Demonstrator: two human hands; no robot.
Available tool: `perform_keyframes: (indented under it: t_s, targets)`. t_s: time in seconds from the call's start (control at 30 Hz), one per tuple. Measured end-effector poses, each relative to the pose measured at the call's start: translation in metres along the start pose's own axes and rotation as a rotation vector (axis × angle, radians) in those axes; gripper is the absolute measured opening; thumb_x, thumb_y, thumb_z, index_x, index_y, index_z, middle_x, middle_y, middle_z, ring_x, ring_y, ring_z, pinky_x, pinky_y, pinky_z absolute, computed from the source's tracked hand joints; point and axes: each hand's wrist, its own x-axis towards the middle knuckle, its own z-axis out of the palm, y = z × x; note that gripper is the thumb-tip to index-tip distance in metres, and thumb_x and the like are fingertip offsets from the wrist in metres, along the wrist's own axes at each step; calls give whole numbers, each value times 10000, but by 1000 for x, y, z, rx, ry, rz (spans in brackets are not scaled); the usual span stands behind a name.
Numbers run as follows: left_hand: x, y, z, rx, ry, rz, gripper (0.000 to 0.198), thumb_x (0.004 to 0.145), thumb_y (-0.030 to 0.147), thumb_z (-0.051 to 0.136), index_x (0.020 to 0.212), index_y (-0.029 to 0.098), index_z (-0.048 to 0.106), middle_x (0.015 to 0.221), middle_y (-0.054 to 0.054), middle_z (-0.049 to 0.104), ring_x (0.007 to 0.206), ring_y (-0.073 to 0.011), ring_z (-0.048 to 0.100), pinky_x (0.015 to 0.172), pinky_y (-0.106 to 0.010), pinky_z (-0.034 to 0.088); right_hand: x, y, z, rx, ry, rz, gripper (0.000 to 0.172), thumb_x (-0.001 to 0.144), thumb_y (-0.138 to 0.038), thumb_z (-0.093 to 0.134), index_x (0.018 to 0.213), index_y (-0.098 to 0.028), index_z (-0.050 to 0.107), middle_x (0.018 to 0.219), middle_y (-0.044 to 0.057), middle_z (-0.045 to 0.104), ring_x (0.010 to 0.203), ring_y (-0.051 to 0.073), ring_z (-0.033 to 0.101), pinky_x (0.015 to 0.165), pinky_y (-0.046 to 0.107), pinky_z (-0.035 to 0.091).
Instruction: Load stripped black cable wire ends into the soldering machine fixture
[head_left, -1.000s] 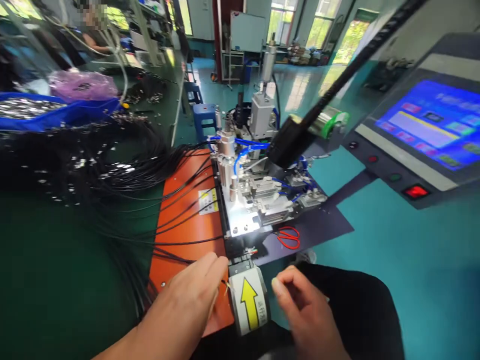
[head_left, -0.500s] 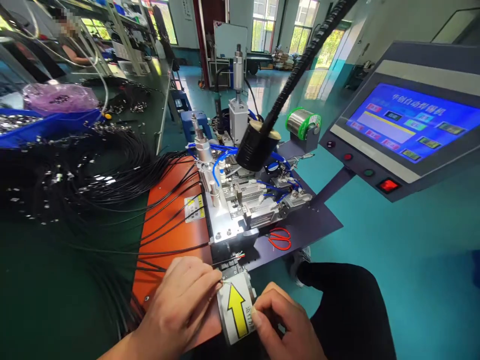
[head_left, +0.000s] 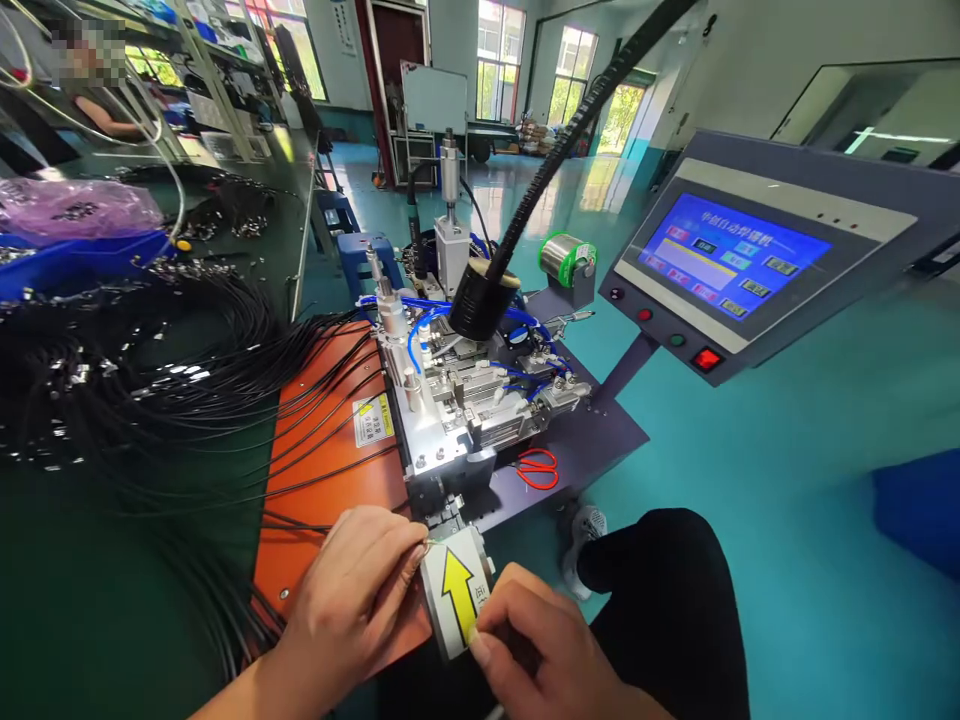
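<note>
My left hand (head_left: 356, 585) is closed in a pinch at the left edge of the feed block, with thin pale wire ends (head_left: 435, 543) poking out from its fingertips. The rest of that cable is hidden by the hand. My right hand (head_left: 536, 640) is pinched too, at the block's lower right; whatever its fingers hold is hidden. Between both hands lies the white label with a yellow arrow (head_left: 459, 590) on the block. Just beyond stands the soldering machine (head_left: 450, 400), with metal cylinders and blue air tubes. A small metal track (head_left: 448, 515) leads from the block into it.
Many black cables (head_left: 217, 340) lie on the green bench at left and across the orange plate (head_left: 330, 470). Red-handled scissors (head_left: 538, 468) rest on the machine base. A control screen (head_left: 735, 255), a solder spool (head_left: 568, 258) and a black flexible hose (head_left: 555, 150) stand around.
The view has swung right. The cable end with coloured wires that lay on the track is no longer visible there. My right hand has shifted onto the label's lower edge; both hands remain pinched.
</note>
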Motion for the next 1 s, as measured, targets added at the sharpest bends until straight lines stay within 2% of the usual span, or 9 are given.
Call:
perform_keyframes:
  t_s: [0.33, 0.57, 0.77, 1.0]
  targets:
    - [-1, 0, 0, 30, -11, 23, 132, 962, 135, 518, 1040, 180, 614, 940, -54, 620, 880, -184, 559, 805, -317, 425, -14, -7, -2, -8, 32, 30, 63, 836, -174, 577, 783, -200, 555, 750, -19, 503, 622, 102, 480, 564, 225, 362]
    - [-4, -3, 1, 46, -13, 36, 125, 969, 137, 515, 1040, 177, 611, 942, -58, 613, 893, -187, 540, 822, -324, 404, -21, -2, 1, 25, -10, 21, 56, 800, -167, 610, 783, -198, 566, 747, -22, 505, 595, 88, 479, 526, 205, 350]
    - [-5, -4, 1, 60, -16, 56, 128, 963, 125, 533, 1060, 171, 603, 966, -64, 603, 917, -193, 525, 837, -333, 394, -19, 0, -6, -1, 16, 24, 60, 826, -160, 586, 785, -199, 564, 759, -15, 513, 626, 96, 491, 560, 209, 373]
    - [-3, -4, 2, 49, -17, 55, 123, 961, 112, 532, 1049, 163, 601, 956, -63, 601, 907, -189, 527, 834, -331, 396, -19, 1, 2, 33, -12, 11, 39, 797, -164, 605, 785, -188, 577, 755, -10, 514, 615, 96, 499, 548, 208, 367]
